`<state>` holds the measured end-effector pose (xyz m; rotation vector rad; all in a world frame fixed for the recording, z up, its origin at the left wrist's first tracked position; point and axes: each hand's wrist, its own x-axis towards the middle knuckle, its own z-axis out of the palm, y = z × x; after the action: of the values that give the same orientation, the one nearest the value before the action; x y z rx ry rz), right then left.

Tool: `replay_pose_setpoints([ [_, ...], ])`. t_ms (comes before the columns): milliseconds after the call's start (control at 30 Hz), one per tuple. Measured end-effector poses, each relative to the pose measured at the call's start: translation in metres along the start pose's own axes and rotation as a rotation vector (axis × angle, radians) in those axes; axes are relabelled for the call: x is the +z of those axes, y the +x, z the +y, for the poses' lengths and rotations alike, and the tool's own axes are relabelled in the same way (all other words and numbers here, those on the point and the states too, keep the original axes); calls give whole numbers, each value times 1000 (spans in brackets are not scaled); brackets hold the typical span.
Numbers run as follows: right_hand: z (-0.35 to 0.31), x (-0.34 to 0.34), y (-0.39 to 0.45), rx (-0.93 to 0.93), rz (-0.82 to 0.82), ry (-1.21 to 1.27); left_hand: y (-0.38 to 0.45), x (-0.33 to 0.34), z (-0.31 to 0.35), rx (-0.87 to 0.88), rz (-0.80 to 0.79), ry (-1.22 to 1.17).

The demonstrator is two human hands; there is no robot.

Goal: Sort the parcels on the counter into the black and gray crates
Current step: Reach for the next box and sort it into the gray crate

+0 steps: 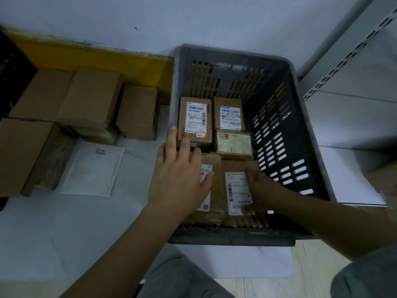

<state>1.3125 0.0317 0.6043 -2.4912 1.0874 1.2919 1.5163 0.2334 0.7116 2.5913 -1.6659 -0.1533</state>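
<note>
The gray crate [305,134] stands on the white counter and holds several labelled brown parcels. My left hand [180,173] is spread flat over the crate's left side, its fingertips on the back-left parcel [197,117] and its palm over the front-left parcel [212,168]. My right hand [260,190] is inside the crate, lying across the front-right parcel [236,186], with fingers and thumb spread over its label; it is dim and blurred. A dark corner of the black crate [12,67] shows at the far left.
Several plain cardboard boxes [90,97] and a white padded envelope [92,168] lie on the counter left of the gray crate. A yellow strip [107,61] runs along the wall. White shelving [354,72] stands at the right.
</note>
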Motion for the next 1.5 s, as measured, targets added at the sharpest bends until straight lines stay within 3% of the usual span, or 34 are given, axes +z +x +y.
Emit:
replay_pose_setpoints([
  [133,-10,-9,4,-56,88,-279,-1,0,0,2,-13,3],
  [900,-18,-11,21,-123,54,-345,2,9,-1,-15,26,40],
  [1067,-8,-36,-4,-161,216,-292,4,14,-2,-31,57,-50],
  [1200,-4,-74,-31,-147,445,-239,7,8,-11,-46,113,-199],
  [1333,-19,-114,-64,-141,703,-155,6,-6,-39,-145,156,-170],
  [1500,-72,-139,-101,-211,886,0,-10,-9,-95,-271,150,-118],
])
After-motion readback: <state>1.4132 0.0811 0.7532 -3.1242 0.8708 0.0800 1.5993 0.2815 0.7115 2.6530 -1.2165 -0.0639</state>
